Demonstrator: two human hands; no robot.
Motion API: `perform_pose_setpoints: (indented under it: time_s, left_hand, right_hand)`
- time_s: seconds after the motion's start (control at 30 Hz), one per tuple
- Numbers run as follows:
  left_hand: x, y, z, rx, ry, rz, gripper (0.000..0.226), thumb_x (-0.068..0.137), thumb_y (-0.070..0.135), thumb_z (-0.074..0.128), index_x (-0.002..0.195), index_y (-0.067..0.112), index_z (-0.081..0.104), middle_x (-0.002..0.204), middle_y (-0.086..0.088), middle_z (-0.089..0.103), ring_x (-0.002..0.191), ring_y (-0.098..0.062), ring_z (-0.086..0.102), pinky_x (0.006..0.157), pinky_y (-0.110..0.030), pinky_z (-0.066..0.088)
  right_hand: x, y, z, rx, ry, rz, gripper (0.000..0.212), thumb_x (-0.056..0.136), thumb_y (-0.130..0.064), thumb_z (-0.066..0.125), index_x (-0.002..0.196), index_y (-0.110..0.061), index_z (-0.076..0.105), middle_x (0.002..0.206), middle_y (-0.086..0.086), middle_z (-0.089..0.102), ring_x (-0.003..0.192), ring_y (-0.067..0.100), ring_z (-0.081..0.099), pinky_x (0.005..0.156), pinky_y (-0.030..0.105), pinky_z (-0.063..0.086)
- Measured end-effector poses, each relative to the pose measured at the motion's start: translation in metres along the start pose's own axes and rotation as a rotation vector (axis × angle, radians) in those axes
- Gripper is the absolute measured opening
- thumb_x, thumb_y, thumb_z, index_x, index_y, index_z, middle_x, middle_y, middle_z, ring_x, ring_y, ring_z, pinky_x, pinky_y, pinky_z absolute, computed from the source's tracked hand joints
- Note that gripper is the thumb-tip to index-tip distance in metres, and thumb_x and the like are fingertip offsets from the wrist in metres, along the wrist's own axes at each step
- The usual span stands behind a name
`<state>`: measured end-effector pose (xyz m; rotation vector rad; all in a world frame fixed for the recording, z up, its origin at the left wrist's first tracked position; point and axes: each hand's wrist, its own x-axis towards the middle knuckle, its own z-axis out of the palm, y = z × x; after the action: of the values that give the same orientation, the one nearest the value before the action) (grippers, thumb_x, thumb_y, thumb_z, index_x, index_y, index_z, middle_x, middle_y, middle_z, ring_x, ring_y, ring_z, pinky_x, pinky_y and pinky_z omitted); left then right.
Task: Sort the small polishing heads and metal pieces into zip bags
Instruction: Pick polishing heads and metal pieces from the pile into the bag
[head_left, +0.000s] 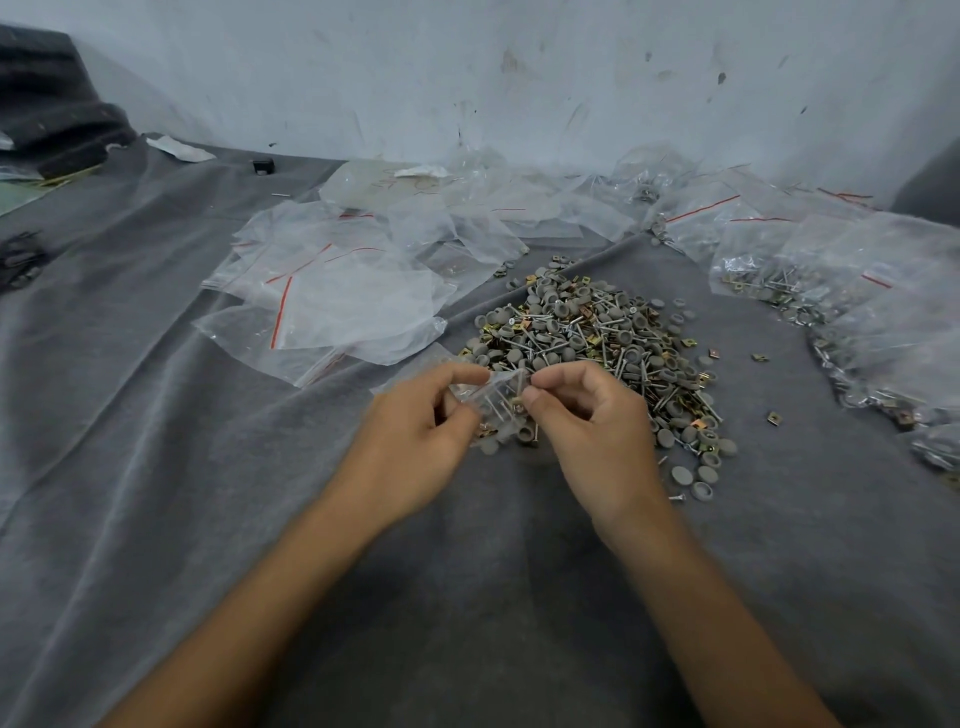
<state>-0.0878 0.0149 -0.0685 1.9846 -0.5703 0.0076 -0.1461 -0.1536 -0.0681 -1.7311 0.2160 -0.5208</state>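
Beside the pile (597, 338), left hand (415, 447) and right hand (592, 431) pinch a blurred zip bag (493, 400).

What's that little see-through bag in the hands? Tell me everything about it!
The small zip bag is thin, clear plastic, crinkled and shiny. The left hand and the right hand pinch its top from either side, holding it at the near edge of the pile, over the grey cloth. Inside are a few silver pins, some round grey heads and a gold-coloured metal piece. Whether its top is open or sealed cannot be told.
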Motion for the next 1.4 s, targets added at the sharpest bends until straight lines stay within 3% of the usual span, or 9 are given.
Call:
perform_pose_setpoints:
  time_s: [0.3,0.47,0.6,0.67,0.73,0.9,1.07,1.23,1.4]
  left_hand:
    - [0.002,-0.005,-0.003,-0.053,-0.097,-0.005,0.028,0.09,0.028,0.053,0.108,0.045,0.065,0.067,0.006,0.067,0.061,0.0,0.06,0.059,-0.008,0.042]
    - [0.003,-0.007,-0.004,-0.069,-0.044,-0.016,0.029,0.087,0.033,0.052,0.11,0.043,0.066,0.066,0.005,0.066,0.059,0.001,0.057,0.058,-0.011,0.041]
    - [0.003,-0.007,-0.005,-0.06,-0.008,-0.026,0.031,0.088,0.035,0.053,0.115,0.04,0.067,0.068,0.003,0.067,0.059,0.001,0.057,0.06,-0.02,0.041]
    - [0.003,-0.006,-0.005,-0.055,0.005,-0.025,0.03,0.088,0.035,0.052,0.113,0.042,0.067,0.067,0.004,0.067,0.059,0.001,0.057,0.062,-0.023,0.041]
    - [0.003,-0.005,-0.005,-0.045,0.015,-0.021,0.029,0.088,0.035,0.052,0.111,0.044,0.066,0.067,0.004,0.067,0.061,-0.001,0.058,0.063,-0.024,0.042]
    - [0.002,-0.006,-0.005,-0.02,0.018,-0.013,0.029,0.089,0.035,0.052,0.112,0.045,0.065,0.069,0.002,0.067,0.064,-0.004,0.061,0.064,-0.027,0.045]
    - [0.001,-0.006,-0.005,-0.014,0.012,-0.012,0.03,0.089,0.033,0.051,0.114,0.042,0.066,0.069,0.004,0.068,0.063,-0.004,0.062,0.062,-0.02,0.045]
    - [0.001,-0.004,-0.004,-0.003,0.008,-0.01,0.032,0.094,0.022,0.054,0.118,0.038,0.067,0.069,0.004,0.068,0.061,-0.001,0.059,0.058,-0.01,0.042]
    - [0.0,-0.002,-0.004,0.006,0.005,-0.01,0.032,0.096,0.017,0.056,0.12,0.035,0.068,0.069,0.005,0.068,0.058,0.002,0.057,0.057,-0.008,0.04]
  right_hand:
    - [-0.002,0.001,0.003,0.04,0.006,0.078,0.009,0.091,-0.019,0.075,0.094,-0.026,0.07,0.085,-0.005,0.077,0.079,0.011,0.073,0.071,0.03,0.06]
    - [0.008,-0.009,-0.013,0.047,0.05,0.049,0.01,0.091,-0.017,0.072,0.095,-0.026,0.07,0.089,-0.004,0.078,0.068,0.003,0.068,0.057,0.014,0.049]
    - [0.02,-0.012,-0.043,-0.057,0.173,0.027,0.012,0.093,-0.016,0.069,0.096,-0.028,0.072,0.092,-0.006,0.077,0.079,0.002,0.07,0.061,0.016,0.051]
    - [0.021,-0.008,-0.054,-0.226,0.136,0.029,0.014,0.095,-0.017,0.067,0.1,-0.029,0.074,0.094,-0.009,0.075,0.082,0.007,0.071,0.061,0.02,0.055]
    - [0.022,-0.002,-0.059,-0.511,0.031,0.013,0.014,0.096,-0.022,0.066,0.104,-0.029,0.075,0.095,-0.013,0.072,0.084,0.01,0.07,0.072,0.031,0.057]
    - [0.018,0.006,-0.05,-0.928,-0.193,-0.016,0.005,0.093,-0.032,0.071,0.097,-0.032,0.074,0.095,-0.011,0.063,0.091,0.012,0.06,0.075,0.032,0.047]
    - [0.023,0.005,-0.049,-1.038,-0.204,-0.003,0.006,0.093,-0.033,0.07,0.091,-0.03,0.076,0.076,-0.016,0.053,0.086,0.015,0.06,0.069,0.032,0.043]
    - [0.025,0.001,-0.056,-1.024,-0.277,0.056,0.004,0.09,-0.034,0.074,0.091,-0.031,0.074,0.086,-0.014,0.065,0.086,0.013,0.063,0.071,0.031,0.047]
    - [0.02,0.0,-0.064,-1.001,-0.313,0.051,0.013,0.089,-0.036,0.075,0.079,-0.033,0.067,0.087,-0.014,0.054,0.086,0.011,0.057,0.074,0.034,0.047]
